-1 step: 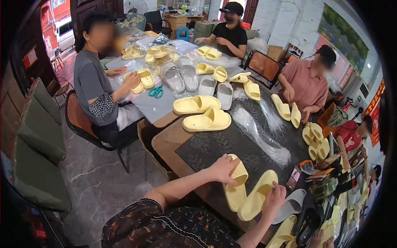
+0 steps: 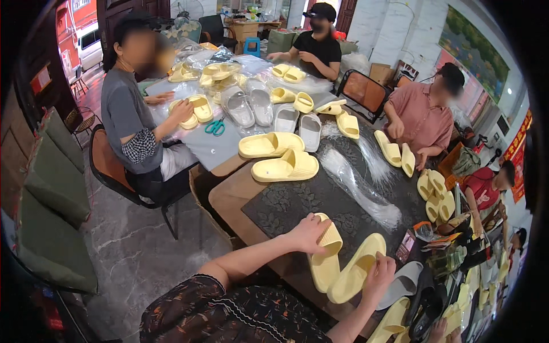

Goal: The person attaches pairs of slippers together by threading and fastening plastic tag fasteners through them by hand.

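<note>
The brown table [image 2: 227,199] fills the middle of the view, with a co-worker in a grey top [image 2: 127,94] seated at its left side. Over the near part lies a dark floral mat [image 2: 280,200], and across that a bundle of clear strips [image 2: 357,188] stretches slantwise, its lower end toward the right.

Two pale yellow slippers sit at the near edge, in front of the wearer, their near ends close together and their far ends spread — a narrow V. The left slipper [image 2: 325,274] has its ribbed strap at the far end, so its toe points away from the wearer, the long axis tipped slightly left. The right slipper [image 2: 346,283] has its long axis leaning away and rightward; which end is its toe I cannot tell.

The left hand [image 2: 309,235] grasps the left slipper around its strap, thumb on top. The right hand [image 2: 380,277] grips the right slipper by its right edge, fingers bent — their undersides hidden. Beyond this hand lies a phone [image 2: 405,246].
</note>
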